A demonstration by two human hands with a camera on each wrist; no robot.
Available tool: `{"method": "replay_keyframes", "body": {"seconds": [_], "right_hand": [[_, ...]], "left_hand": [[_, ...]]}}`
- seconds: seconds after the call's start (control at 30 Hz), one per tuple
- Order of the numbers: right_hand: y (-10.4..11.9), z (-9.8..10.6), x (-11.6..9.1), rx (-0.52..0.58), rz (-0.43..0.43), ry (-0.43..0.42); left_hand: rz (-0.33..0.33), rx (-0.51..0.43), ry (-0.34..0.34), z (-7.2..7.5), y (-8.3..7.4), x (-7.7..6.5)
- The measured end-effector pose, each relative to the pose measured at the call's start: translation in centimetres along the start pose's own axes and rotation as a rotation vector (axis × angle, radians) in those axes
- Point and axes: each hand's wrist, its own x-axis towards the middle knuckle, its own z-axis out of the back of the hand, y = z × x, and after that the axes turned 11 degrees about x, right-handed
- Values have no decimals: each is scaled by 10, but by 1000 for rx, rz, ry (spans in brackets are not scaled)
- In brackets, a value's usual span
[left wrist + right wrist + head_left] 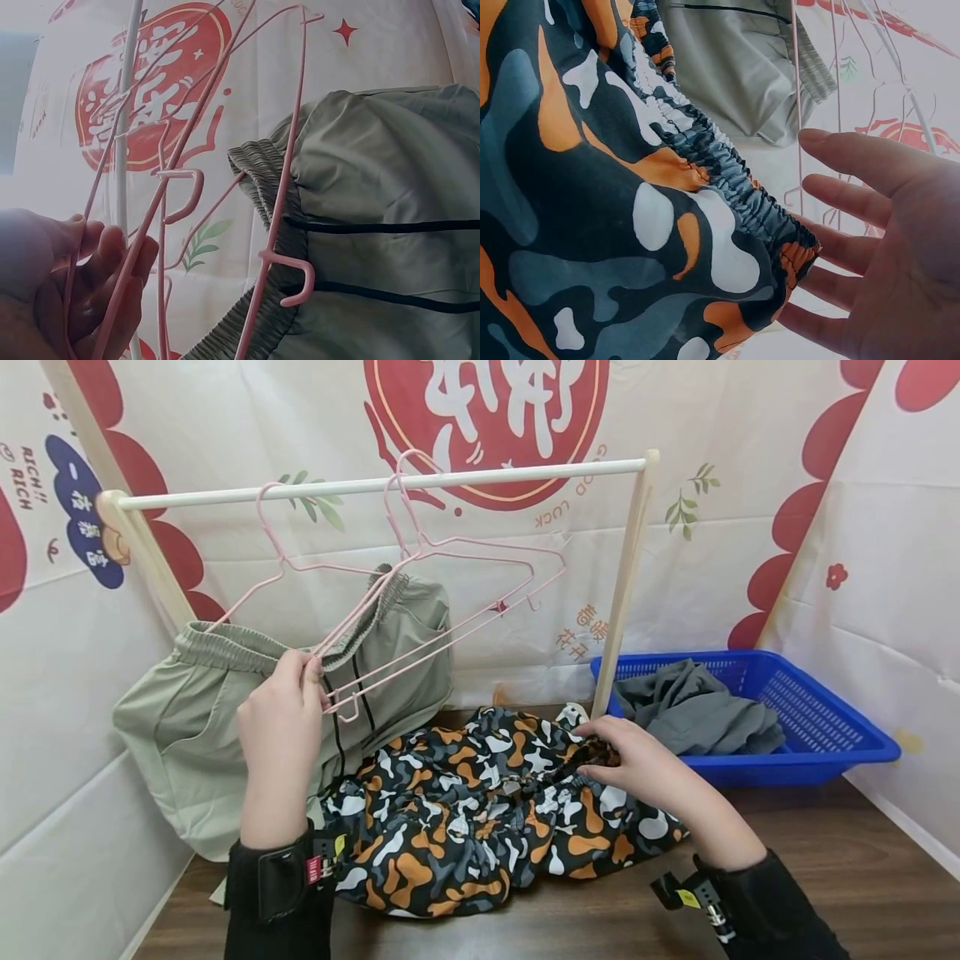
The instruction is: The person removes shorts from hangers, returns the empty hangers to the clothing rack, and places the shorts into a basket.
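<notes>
Shorts (450, 818) | right hand (637, 756) — at waistband edge (739, 191) | left hand (285, 727) grips hanger (155, 195) (gap below)

"RICH!! RICH" (26, 479) & "GOOD LUCK" (553, 518) on backdrop (690, 585), w/ Chinese chars on blue badge (82, 512) & red circle (487, 431)

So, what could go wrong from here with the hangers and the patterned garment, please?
The two bare pink hangers at the left hand hang close together, so they might tangle. The patterned garment could slip: the right hand is at its waistband with straight fingers, thumb apart. The hangers' small hooks might catch the green garment's black drawstrings.
</notes>
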Motion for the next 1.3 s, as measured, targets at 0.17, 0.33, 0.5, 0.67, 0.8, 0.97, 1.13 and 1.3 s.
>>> {"method": "replay_keyframes", "body": {"seconds": [0.17, 0.33, 0.5, 0.67, 0.8, 0.97, 1.13, 1.3], "right_hand": [[0, -2, -1, 11, -2, 4], [2, -5, -2, 15, -11, 0], [2, -6, -3, 15, -11, -3], [1, -7, -3, 14, -7, -8], [1, -7, -2, 13, -9, -10], [0, -6, -2, 6, -21, -8], [0, -6, -2, -2, -28, -2], [-1, -6, -1, 1, -20, 5]], "left_hand": [[8, 2, 22, -1, -3, 2], [9, 22, 59, -3, -5, 4], [5, 33, 81, -7, -5, 4], [-10, 42, 67, -11, -5, 4], [-12, 39, 63, -11, -5, 4], [-11, 21, 64, -11, -6, 3], [-26, -5, 58, -11, -3, 2], [-27, -38, 65, -13, -1, 0]]}}
